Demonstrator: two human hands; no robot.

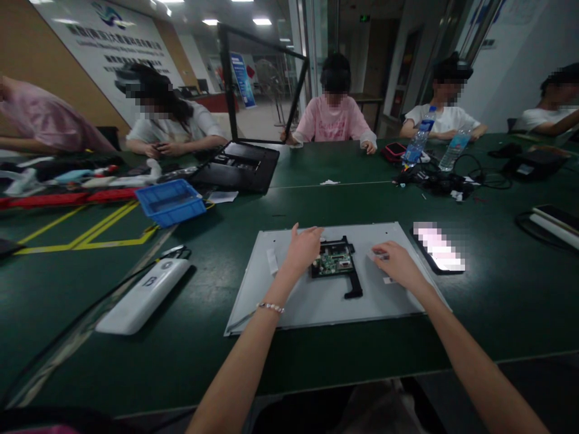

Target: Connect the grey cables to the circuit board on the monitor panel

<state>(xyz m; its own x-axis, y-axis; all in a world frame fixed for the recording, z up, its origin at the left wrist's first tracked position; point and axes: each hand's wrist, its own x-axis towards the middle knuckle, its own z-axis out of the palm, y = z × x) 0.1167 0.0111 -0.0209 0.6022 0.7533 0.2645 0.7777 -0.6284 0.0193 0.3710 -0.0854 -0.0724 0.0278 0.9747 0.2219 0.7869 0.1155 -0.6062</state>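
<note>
A flat grey-white panel (298, 307) lies on the table in front of me. On its middle sits a green circuit board (333, 263) in a black bracket (354, 283) with an arm bent towards me. My left hand (304, 247) is at the board's left side, its fingers stretched out; the fingertips partly hide the bracket edge. Over the right part of the panel, apart from the board, my right hand (398, 263) has its fingers curled together. What they pinch, if anything, is too small to make out. A white strip (272, 261) lies on the panel's left.
A phone (438, 248) lies right of the panel, a white power bank (147, 295) with a cable to its left. Beyond are a blue tray (170, 204), a black casing (239, 169) and two bottles (420, 138). Across the table, a person in pink (332, 117) holds a black frame (228, 84).
</note>
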